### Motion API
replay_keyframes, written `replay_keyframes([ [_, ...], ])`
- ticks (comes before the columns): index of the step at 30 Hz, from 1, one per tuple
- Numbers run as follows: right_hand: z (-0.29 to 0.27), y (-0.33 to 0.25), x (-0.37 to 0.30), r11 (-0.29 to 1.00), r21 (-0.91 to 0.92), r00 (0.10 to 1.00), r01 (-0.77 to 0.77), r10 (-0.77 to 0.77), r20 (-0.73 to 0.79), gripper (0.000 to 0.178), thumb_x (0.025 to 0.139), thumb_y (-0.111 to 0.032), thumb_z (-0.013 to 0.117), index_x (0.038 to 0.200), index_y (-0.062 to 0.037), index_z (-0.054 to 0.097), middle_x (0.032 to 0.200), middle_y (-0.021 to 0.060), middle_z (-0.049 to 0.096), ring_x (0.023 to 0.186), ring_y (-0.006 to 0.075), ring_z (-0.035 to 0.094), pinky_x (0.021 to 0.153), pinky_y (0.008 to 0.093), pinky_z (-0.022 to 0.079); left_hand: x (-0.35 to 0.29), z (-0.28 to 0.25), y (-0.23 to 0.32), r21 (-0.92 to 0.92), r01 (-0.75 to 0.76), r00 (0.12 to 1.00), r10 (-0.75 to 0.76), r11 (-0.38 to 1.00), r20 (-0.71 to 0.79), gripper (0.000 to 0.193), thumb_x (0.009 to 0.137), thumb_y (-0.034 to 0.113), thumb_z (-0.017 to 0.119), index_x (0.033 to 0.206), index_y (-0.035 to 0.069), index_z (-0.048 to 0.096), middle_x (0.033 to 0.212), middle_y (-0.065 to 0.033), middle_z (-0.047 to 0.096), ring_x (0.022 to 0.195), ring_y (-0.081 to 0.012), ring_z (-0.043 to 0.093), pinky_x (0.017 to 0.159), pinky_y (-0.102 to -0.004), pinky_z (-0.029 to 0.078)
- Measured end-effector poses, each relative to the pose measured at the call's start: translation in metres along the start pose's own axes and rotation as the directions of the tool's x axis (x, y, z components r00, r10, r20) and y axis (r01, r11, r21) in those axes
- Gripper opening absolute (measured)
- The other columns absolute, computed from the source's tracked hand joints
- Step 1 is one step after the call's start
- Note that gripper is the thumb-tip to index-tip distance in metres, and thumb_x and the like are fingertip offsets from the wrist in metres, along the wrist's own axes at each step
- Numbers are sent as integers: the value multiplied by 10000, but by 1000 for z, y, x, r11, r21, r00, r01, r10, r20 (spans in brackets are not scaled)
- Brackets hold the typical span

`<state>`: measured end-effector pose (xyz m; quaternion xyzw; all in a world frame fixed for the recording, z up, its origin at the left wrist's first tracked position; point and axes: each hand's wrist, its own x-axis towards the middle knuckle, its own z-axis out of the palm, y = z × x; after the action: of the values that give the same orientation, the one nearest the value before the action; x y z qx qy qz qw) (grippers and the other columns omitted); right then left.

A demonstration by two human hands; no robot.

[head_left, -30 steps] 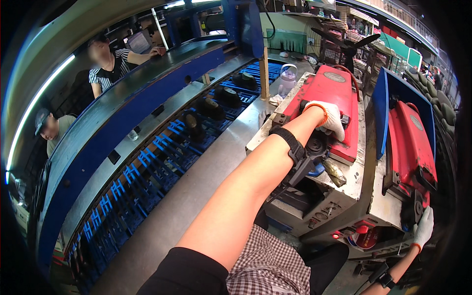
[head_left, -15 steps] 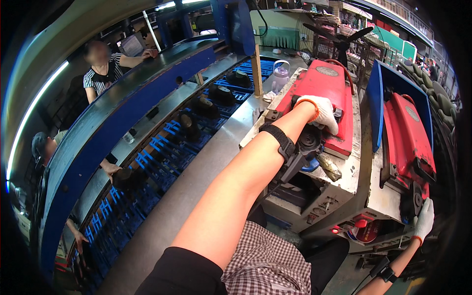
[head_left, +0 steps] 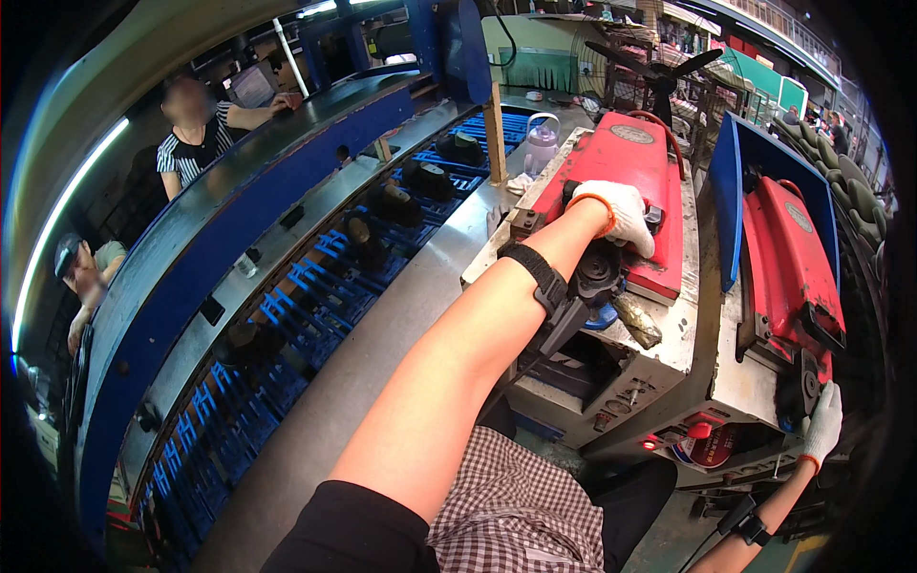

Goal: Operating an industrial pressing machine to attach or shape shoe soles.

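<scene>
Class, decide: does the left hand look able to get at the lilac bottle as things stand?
Probably yes, after letting go: the left hand seems closed on a black handle, but the lilac bottle stands beyond it to the left, with nothing visibly blocking the way.

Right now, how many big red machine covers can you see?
2. One red cover is under the left hand; the second red cover is farther right, beside the blue panel. More could be hidden from view.

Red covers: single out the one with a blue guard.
The right-hand red cover, nearest the right hand; a blue guard partly encloses it, while the left cover has none.
</scene>
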<state>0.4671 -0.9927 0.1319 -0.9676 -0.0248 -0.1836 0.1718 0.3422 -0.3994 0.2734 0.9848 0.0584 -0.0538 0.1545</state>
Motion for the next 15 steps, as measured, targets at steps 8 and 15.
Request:
replay_keyframes([
  [8,0,7,8,966,257,994,-27,-1,108,578,1106,-453,462,1442,4,570,1382,197,669,1266,388,627,1037,401,481,-15,29,9,81,31,911,5,996,-411,552,690,549,752,1005,97,770,998,-172,761,962,-348,745,875,-429,573],
  [15,-3,25,5,984,179,998,-1,13,-66,548,1086,-475,486,1340,-20,654,1269,246,697,1187,418,656,971,450,499,-13,80,90,80,-359,404,232,930,-885,452,784,330,811,1139,108,640,1068,-148,653,1034,-360,650,912,-488,510],
])
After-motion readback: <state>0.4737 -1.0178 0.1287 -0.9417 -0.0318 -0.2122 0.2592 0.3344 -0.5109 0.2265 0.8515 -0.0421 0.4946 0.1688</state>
